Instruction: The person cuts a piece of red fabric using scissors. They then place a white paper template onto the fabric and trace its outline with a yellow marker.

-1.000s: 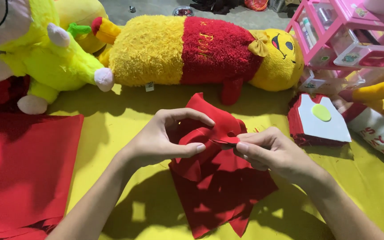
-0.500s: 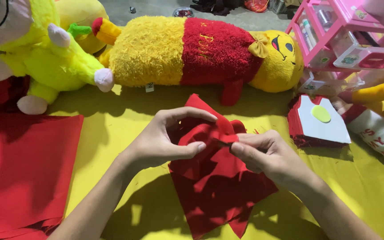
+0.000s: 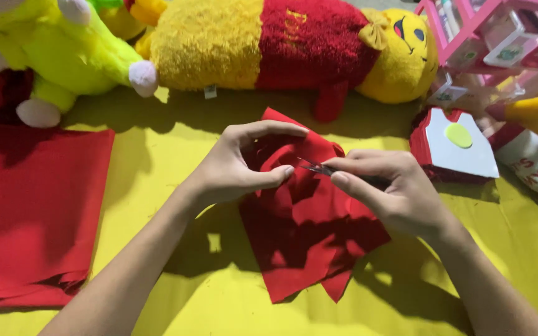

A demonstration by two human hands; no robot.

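Note:
A piece of red felt (image 3: 306, 249) lies crumpled on the yellow cloth (image 3: 175, 162), its upper part raised between both hands. My left hand (image 3: 235, 165) pinches a fold of the red felt between thumb and fingers. My right hand (image 3: 387, 190) holds thin metal tweezers (image 3: 314, 166), whose tips point left into the fold beside my left thumb.
A stack of red felt sheets (image 3: 29, 211) lies at the left. A yellow and red plush toy (image 3: 281, 43) and a green plush toy (image 3: 51, 56) lie along the back. A small red and white box (image 3: 456, 146) and a pink toy house (image 3: 499, 37) stand at the right.
The felt fold has been drawn up between the hands. The right hand has shifted so that the tweezer tips now show, pointing into the fold.

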